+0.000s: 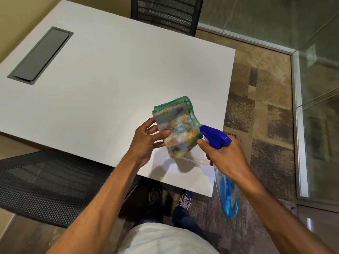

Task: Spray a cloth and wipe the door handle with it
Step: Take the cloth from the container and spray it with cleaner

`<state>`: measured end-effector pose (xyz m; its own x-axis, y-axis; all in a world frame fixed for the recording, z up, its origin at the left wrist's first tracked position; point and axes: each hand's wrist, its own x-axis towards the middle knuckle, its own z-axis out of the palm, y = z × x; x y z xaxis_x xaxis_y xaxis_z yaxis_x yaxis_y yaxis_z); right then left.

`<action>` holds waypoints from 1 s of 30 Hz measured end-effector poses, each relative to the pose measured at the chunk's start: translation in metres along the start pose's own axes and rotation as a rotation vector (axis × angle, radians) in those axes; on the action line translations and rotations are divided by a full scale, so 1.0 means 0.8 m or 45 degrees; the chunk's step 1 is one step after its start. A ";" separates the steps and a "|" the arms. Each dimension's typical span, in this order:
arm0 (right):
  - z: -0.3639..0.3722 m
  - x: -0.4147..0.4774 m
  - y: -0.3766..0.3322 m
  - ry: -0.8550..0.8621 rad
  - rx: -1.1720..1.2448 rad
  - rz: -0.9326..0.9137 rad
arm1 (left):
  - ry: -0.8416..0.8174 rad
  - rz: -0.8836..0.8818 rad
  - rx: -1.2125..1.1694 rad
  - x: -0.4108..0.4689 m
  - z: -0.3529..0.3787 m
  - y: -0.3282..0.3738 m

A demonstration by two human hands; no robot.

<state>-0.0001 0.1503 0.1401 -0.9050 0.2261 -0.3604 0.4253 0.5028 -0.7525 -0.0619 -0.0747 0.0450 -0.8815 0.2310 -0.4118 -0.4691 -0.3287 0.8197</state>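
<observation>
Above the near right corner of the white rectangular table point(102, 85), the left hand point(146, 142) pinches a folded, multicoloured terry cloth with green stitched edging point(178, 128), thumb pressed on its near face and the fingers behind it, partly curled. The cloth is held clear of the tabletop, its shadow falling below. The right hand point(224, 154) is wrapped around the neck of a clear plastic spray bottle with a blue trigger head point(215, 136) (blue liquid shows in the lower body), forefinger on the trigger. The nozzle points at the cloth and sits just beside its right edge. No door handle is discernible.
</observation>
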 end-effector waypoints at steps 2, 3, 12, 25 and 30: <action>-0.001 -0.001 0.003 0.008 0.034 -0.017 | 0.005 0.002 0.008 0.001 -0.001 0.000; -0.002 -0.002 0.004 0.003 0.056 -0.034 | 0.007 0.003 0.010 0.001 -0.001 0.000; -0.045 -0.015 -0.001 -0.019 0.413 -0.306 | 0.008 -0.010 0.010 0.002 0.003 0.005; -0.084 0.030 0.019 -0.046 0.265 -0.654 | 0.020 -0.009 0.022 -0.006 -0.004 0.005; -0.071 0.044 0.048 0.035 0.127 -0.691 | 0.047 -0.006 0.026 -0.008 -0.012 0.000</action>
<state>-0.0161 0.2250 0.1301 -0.9940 -0.0213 0.1076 -0.1049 0.4723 -0.8752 -0.0566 -0.0849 0.0438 -0.8807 0.1987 -0.4300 -0.4727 -0.3091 0.8253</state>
